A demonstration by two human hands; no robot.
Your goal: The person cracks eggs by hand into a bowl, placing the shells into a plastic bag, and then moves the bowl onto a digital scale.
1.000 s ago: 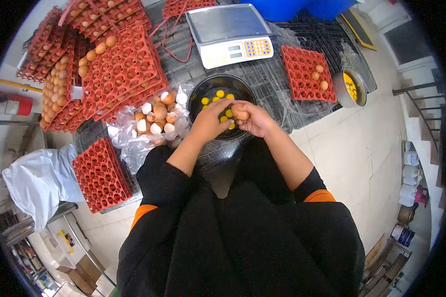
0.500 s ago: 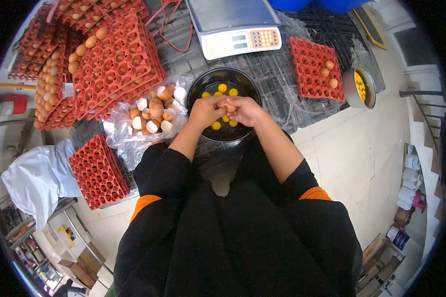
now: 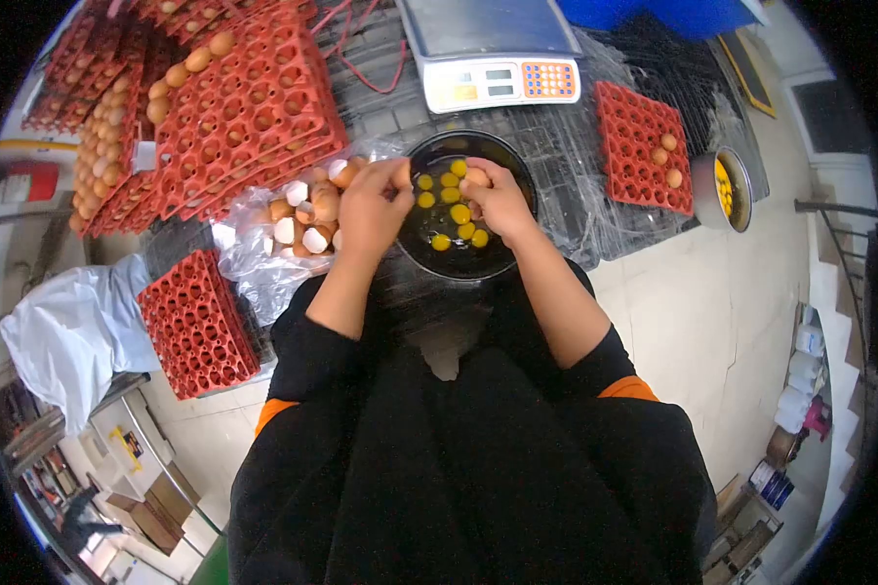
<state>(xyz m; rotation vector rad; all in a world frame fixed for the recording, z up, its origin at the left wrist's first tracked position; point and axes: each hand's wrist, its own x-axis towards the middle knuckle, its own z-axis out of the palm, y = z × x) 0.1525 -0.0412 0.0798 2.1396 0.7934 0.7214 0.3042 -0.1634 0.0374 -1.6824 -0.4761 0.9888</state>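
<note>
Egg-breaking at a cluttered desk [image 3: 576,219], seen from overhead. Left hand [image 3: 371,200] and right hand [image 3: 505,203] spread apart over a black bowl [image 3: 439,263], one at either side of the rim. Right grip pinched on a brown eggshell [image 3: 476,177], held just above the far edge of the bowl. Left grip curled inward at the bowl's left rim; impossible to tell from above whether closed on a shell half or on nothing. In the bowl, a cluster of yolks [image 3: 456,210] lying between the two hands.

Just left of the bowl, close against the left hand, a clear plastic bag of spent shells [image 3: 298,229], brown and white. Beyond it, a leaning stack of red egg trays [image 3: 254,107], mostly emptied, with a few brown eggs along the upper edge. A digital scale [image 3: 493,54] behind the bowl. To the right, a single red tray [image 3: 634,132] with three eggs [image 3: 667,156] in it, and next to that a small metal pot [image 3: 704,190] holding more yolks. More empty trays [image 3: 195,327] stacked low at the left, near a white sack [image 3: 68,331].

Step in hand, judging by the spread hands and the yolks below: shell parted and drained into the bowl. Next move likely to call for getting the eggshell across to the bag at the left without dripping or dropping fragments among the yolks, then a reach for a whole egg, with the nearest supply on the right-hand tray or the leaning stack.
</note>
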